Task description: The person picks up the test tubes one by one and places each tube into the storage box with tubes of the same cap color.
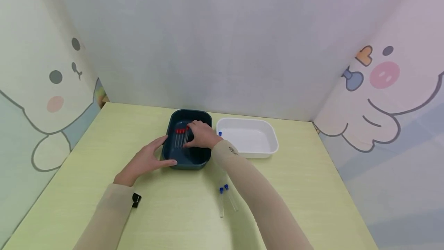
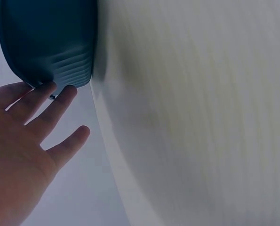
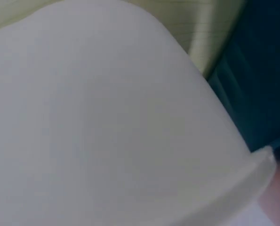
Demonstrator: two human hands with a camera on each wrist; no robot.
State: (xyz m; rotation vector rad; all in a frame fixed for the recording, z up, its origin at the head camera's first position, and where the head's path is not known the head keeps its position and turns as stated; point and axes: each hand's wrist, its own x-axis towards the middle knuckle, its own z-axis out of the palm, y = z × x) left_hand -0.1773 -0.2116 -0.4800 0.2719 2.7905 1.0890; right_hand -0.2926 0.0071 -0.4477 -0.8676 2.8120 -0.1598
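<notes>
I work at a small screened-off tabletop station; the room around it I can't tell. Behind the yellow table (image 1: 295,188) rises a plain pale backdrop (image 1: 208,41), and cartoon-printed panels (image 1: 399,126) flank the table on both sides.

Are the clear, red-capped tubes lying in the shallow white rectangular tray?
No, the clear, red-capped tubes lie in the dark blue-green rectangular tray, while the white tray stands beside it.
</notes>
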